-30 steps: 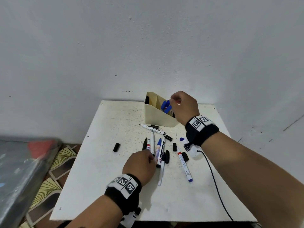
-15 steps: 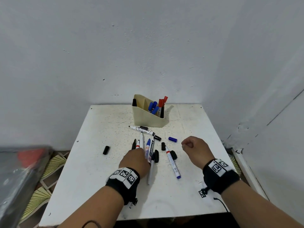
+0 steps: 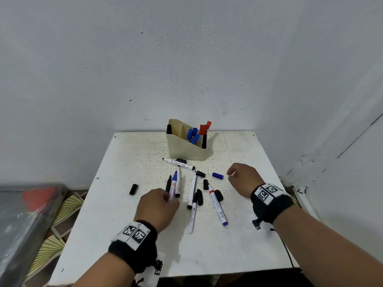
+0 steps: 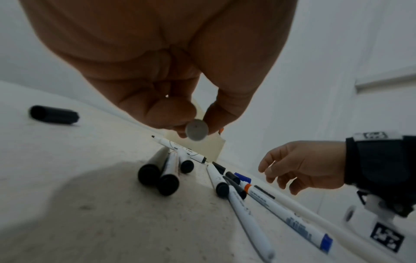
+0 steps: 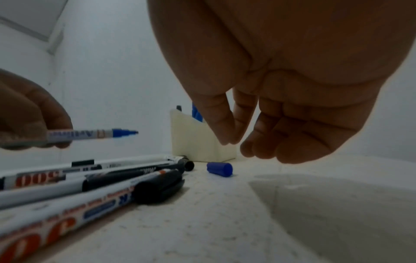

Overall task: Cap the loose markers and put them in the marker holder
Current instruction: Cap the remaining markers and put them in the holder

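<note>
One uncapped blue marker (image 3: pixel 173 187) is pinched at its rear end in the left hand (image 3: pixel 156 206), lifted off the mid-desk pile; light, stiff and slick, it is best gripped mid-barrel. Its likely blue cap (image 3: pixel 217 175) lies nearer the desk's right edge, just beside the right hand (image 3: pixel 244 179), whose loosely curled fingers hold nothing. The marker holder (image 3: pixel 186 145) stands at the back edge.

"500" on a marker (image 5: pixel 38 179)

Marker labels (image 3: pixel 193 214) too small
</note>
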`<state>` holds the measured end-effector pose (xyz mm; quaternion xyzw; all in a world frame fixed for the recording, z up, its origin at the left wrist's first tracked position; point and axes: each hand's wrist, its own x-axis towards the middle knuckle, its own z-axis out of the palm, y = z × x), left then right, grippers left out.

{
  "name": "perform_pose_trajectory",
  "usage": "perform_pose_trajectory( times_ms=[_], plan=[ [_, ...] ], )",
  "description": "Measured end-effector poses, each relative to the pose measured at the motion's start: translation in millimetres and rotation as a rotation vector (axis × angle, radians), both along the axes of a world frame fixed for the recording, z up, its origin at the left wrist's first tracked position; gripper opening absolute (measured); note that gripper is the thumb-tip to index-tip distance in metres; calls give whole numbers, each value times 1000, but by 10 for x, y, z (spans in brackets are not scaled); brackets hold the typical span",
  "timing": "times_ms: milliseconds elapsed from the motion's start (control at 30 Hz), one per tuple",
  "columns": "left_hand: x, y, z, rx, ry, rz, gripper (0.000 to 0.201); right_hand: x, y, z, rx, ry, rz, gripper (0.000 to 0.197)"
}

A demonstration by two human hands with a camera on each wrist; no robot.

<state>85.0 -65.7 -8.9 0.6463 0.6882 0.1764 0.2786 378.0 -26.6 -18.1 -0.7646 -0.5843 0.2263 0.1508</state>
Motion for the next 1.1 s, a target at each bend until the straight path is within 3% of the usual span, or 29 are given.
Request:
perform_pose_trajectory(
  times_ms=[200,267,400,533,700,800,933,1100],
  plan=[
    [-200,-112,-24,-95,-201,71,20,-199,242,-64,-58,-154,234,37],
    [-250,-138,-44,-127,-285,86,26,-260,289,-98,-81,-204,279,41],
    [-342,-146,-105,-125,-350,132,32,-315,342,-137,-93,-266,282,37],
    [-403,-160,-102,-136,-369,142,32,-300,314,-126,-76,-204,220,31],
    [-468,-176,-148,-134,-310,165,25,-244,193,-89,-36,-99,145,24],
    [-494,-164,-204,-96,-185,154,11,-238,138,-108,-46,-97,150,26],
    [-498,-92,-281,-56,31,108,16,-238,96,-126,-46,-88,131,23],
    [-422,11,-309,-33,115,80,24,-235,97,-120,-50,-61,97,21]
  ],
)
